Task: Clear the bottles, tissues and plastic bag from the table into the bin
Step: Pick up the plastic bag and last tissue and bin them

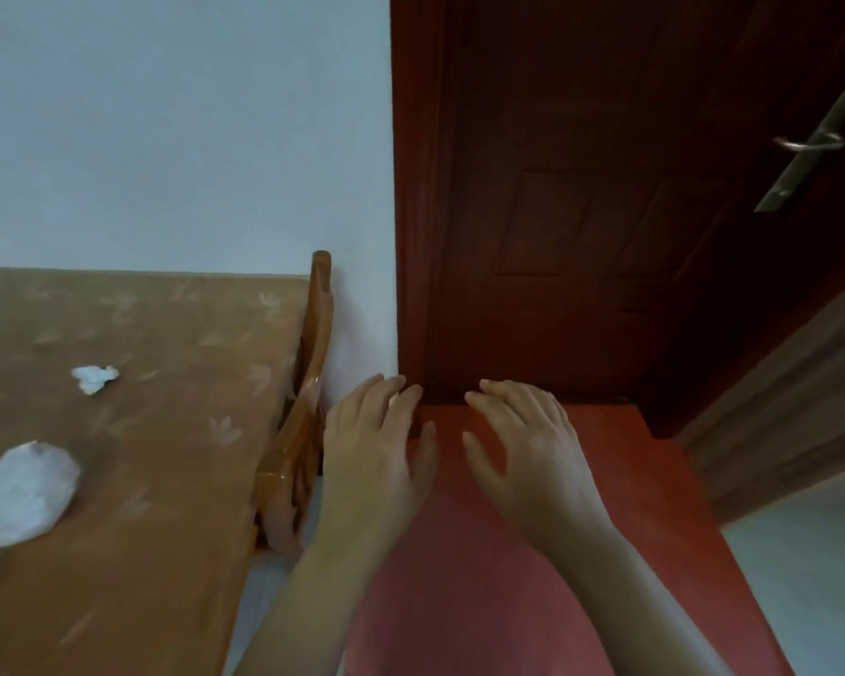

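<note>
So both hands are out in front, palms down, fingers spread and holding nothing. Left hand sits at the left edge of a red surface (looks like a red mat or a red-topped stand, can't really tell which), fingertips up near the bottom corner of the door frame. Right hand is just beside it, a little gap between the two thumbs, also flat over that red surface. Can't say for sure if the palms are actually pressing on it or just hovering.

Off to the left is the table with a brown cloth with a faint leaf pattern. Two bits of the rubbish show on it: a small crumpled white tissue further back, and a bigger whitish crumpled thing near the left edge of the shot, partly cut off. That one could be the plastic bag or a big wad of tissue, too blurry to call. Both are well apart from the hands.

Between table and hands there's a shiny orange wooden chair back, pushed up against the table edge and leaning near the pale wall. Straight ahead is a dark red-brown door with a metal lever handle up at the right
</note>
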